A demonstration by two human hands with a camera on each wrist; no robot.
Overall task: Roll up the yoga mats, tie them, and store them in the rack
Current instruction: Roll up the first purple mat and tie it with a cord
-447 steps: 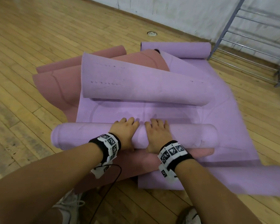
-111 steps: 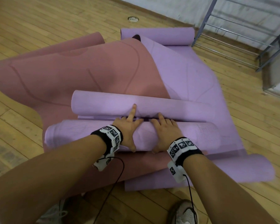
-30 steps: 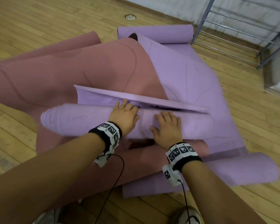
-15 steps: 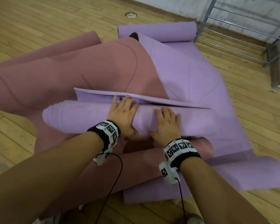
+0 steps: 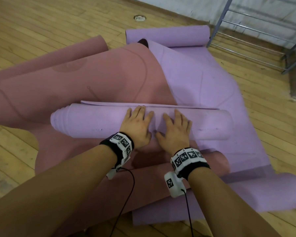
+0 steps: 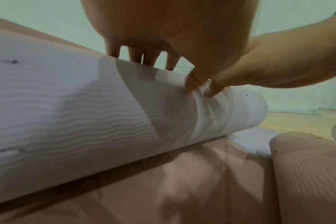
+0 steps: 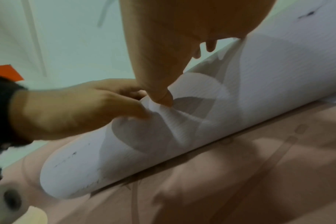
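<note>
Nearest, my left hand (image 5: 137,126) and right hand (image 5: 175,130) lie flat, fingers spread, on the rolled purple mat (image 5: 96,123), which rests across the pink mat (image 5: 72,86). Soft foam, light but springy: I judge it best pressed mid-roll, thumbs tucked under. Compared with half a second ago, the free flap (image 5: 143,105) is narrower. Beyond stands the rack (image 5: 256,19).

The rolled mat (image 5: 96,123) lies across the spread mats (image 5: 67,88), rack (image 5: 256,29) seemingly behind right.
</note>
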